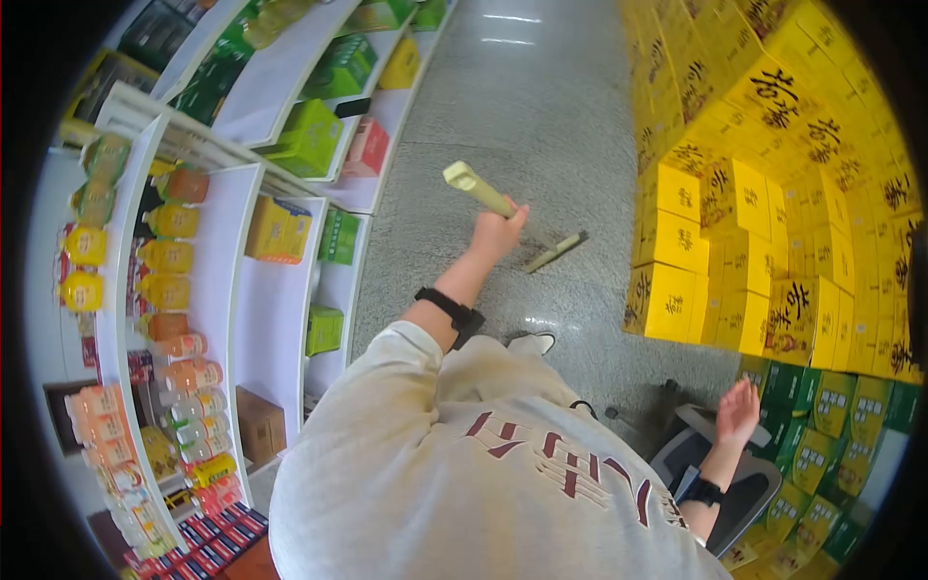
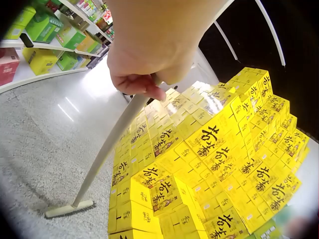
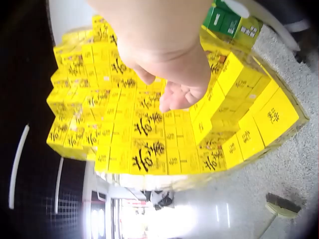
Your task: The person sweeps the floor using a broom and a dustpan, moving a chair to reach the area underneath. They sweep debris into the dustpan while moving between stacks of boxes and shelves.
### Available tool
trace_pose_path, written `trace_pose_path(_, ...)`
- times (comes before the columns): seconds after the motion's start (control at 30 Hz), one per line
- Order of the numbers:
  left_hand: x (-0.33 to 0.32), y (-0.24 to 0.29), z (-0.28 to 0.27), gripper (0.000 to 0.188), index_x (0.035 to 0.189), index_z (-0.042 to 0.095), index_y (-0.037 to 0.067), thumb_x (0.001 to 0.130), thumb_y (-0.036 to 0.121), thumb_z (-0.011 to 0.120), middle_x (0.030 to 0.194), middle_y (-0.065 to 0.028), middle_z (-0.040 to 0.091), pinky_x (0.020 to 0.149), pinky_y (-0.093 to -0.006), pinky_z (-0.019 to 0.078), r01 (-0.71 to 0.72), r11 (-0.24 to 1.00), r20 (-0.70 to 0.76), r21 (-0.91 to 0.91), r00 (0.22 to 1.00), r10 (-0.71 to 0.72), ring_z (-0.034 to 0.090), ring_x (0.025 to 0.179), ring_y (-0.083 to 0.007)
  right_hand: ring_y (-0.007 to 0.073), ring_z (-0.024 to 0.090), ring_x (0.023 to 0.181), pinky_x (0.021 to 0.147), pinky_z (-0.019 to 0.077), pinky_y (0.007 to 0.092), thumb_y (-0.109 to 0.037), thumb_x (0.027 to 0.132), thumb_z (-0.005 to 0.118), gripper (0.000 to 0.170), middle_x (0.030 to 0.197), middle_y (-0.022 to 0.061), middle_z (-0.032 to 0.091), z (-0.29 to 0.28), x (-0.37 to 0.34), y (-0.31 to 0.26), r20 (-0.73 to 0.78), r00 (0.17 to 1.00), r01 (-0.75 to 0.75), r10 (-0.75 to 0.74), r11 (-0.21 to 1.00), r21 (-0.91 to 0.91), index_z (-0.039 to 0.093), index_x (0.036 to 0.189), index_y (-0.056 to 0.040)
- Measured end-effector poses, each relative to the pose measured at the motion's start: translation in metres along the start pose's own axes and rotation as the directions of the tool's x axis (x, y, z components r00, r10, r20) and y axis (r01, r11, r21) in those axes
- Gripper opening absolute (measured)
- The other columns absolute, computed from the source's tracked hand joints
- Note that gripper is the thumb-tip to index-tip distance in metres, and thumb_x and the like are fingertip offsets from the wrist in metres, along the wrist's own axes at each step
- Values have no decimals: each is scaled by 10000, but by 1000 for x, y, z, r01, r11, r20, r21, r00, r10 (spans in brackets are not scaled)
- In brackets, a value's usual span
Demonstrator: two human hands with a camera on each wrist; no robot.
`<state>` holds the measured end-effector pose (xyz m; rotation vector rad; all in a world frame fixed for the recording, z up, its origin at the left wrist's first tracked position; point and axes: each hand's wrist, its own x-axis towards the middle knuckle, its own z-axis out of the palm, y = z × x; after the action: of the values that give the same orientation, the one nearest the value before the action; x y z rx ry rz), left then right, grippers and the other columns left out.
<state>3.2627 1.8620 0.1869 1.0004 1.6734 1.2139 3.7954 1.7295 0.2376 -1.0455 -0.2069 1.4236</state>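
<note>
In the head view the left hand (image 1: 498, 232) grips the pale broom handle (image 1: 472, 184), whose top end sticks up past the fist. The broom head (image 1: 558, 251) rests on the grey floor below. Fingers of the left hand (image 2: 149, 69) wrap the handle (image 2: 112, 139) in the left wrist view, and the broom head (image 2: 70, 209) lies flat on the floor at the lower left. The right hand (image 1: 737, 414) is raised at the person's side, palm up, holding nothing. In the right wrist view, the right hand (image 3: 174, 74) has loosely bent fingers, with the bristled broom head (image 3: 283, 206) far off.
Stacked yellow boxes (image 1: 667, 232) stand on the right, with green boxes (image 1: 831, 401) beyond them. A dark chair (image 1: 764, 483) is close to the right arm. White shelves (image 1: 246, 222) with bottles and cartons line the left. Grey floor (image 1: 425, 174) runs between.
</note>
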Motion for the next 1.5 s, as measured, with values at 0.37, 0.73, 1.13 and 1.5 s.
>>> trace_pose_path(0.37,-101,-53,-78,201,784,553,96,785,292,598,633,-107,567,551,-384,431,-386,830,305,402,912,276,574,610,-266,153,594,589,490,433,240,-526,857,452,536,691,54,612,322,-57,230,73,403,-441,913,263,-858,605,903,-15)
trace_pose_path(0.73,-175,-85,-143,207,848,523,127,751,296,593,705,-91,619,571,-393,475,-432,617,457,657,880,129,625,693,-270,173,590,685,519,464,259,-236,791,589,221,757,62,553,321,-110,300,-174,237,-404,956,-66,-912,533,846,-30)
trace_pose_path(1.13,-291,-182,-240,345,1132,485,113,791,162,493,1020,-217,583,766,-484,450,469,655,-327,593,883,-337,570,933,-370,138,565,617,539,479,221,-174,816,582,179,731,66,562,312,-78,254,-302,222,174,927,-342,-924,531,875,-13)
trace_pose_path(1.5,-532,-198,-275,537,1182,438,58,676,83,615,1026,-198,511,773,-451,441,938,325,-980,119,163,-114,524,945,-368,171,530,550,443,428,323,-218,813,559,350,641,92,518,258,10,284,-272,464,638,843,-532,-557,504,1064,19)
